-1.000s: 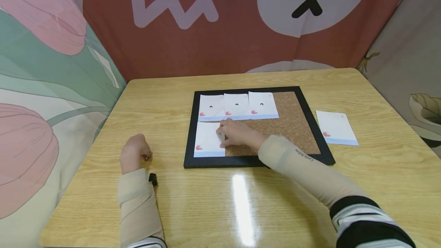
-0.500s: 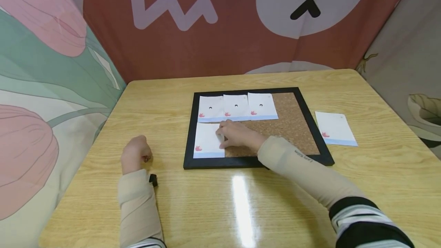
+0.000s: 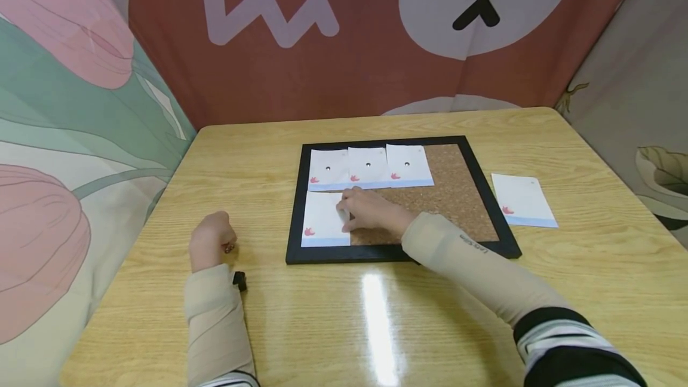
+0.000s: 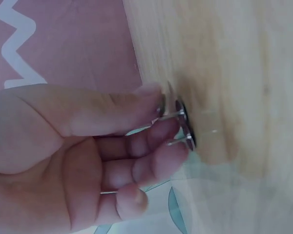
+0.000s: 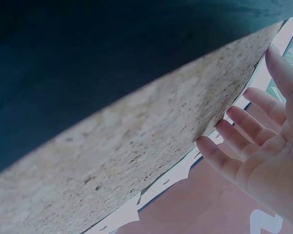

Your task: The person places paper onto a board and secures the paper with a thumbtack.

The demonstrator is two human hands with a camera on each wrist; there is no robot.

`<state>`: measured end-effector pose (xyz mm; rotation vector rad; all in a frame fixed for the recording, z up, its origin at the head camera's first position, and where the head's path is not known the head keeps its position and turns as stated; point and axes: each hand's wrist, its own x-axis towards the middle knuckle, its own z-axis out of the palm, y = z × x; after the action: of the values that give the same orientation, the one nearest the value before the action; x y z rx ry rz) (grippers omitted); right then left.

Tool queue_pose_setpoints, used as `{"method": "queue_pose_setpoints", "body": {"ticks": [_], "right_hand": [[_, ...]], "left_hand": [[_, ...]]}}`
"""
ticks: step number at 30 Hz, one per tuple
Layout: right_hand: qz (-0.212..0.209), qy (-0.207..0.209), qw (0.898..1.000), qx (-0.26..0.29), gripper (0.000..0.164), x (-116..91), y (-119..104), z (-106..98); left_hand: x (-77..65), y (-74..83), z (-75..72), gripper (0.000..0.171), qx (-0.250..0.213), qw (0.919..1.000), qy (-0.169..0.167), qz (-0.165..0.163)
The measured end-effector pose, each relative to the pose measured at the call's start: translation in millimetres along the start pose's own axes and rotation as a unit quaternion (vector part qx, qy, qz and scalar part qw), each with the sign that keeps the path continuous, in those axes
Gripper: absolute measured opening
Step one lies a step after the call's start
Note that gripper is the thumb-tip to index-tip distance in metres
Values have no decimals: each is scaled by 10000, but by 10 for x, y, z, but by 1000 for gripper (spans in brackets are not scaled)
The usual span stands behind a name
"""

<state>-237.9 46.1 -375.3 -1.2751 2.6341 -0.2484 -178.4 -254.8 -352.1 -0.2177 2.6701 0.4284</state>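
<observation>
My left hand (image 3: 211, 239) is over the table, left of the corkboard (image 3: 457, 202). Between its thumb and fingers it pinches several metal thumbtacks (image 4: 184, 124), their heads toward the tabletop. My right hand (image 3: 373, 209) rests on the board, fingertips at the right edge of a white note sheet (image 3: 322, 217) with a pink picture and blue bottom band. In the right wrist view, its fingers are spread and fairly straight along the cork. No tack shows on that sheet. Above it, a row of three similar sheets (image 3: 368, 175) each carries one tack.
Off the board's right side, a loose sheet (image 3: 524, 199) lies on the wooden table (image 3: 301, 315), close against the black frame (image 3: 486, 202). Bare cork shows right of the pinned row and under my right wrist. A printed cloth (image 3: 365, 76) hangs behind the table.
Both hands and the sheets keep their places. Only a slight shift of the head view shows.
</observation>
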Motion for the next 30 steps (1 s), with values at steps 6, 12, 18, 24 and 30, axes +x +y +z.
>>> {"method": "queue_pose_setpoints", "body": {"ticks": [6, 12, 18, 24, 30], "right_hand": [[0, -42, 10000, 6, 38, -5, -6, -1], [-18, -8, 10000, -21, 37, -4, -2, 10], [14, -33, 10000, -40, 38, -3, 2, 11], [34, -58, 10000, -43, 38, 1, -2, 3], [66, -79, 9999, -11, 35, -2, -9, -8]], "left_hand": [[59, -8, 3, 10, -203, 9975, 658, 185], [85, 53, 2, 17, -789, 9885, 1196, 474], [93, 188, -34, 13, -1333, 9794, 1325, 741], [129, 320, -45, 17, -1668, 9748, 1190, 877], [154, 468, -21, 14, -1652, 9718, 1211, 1168]]}}
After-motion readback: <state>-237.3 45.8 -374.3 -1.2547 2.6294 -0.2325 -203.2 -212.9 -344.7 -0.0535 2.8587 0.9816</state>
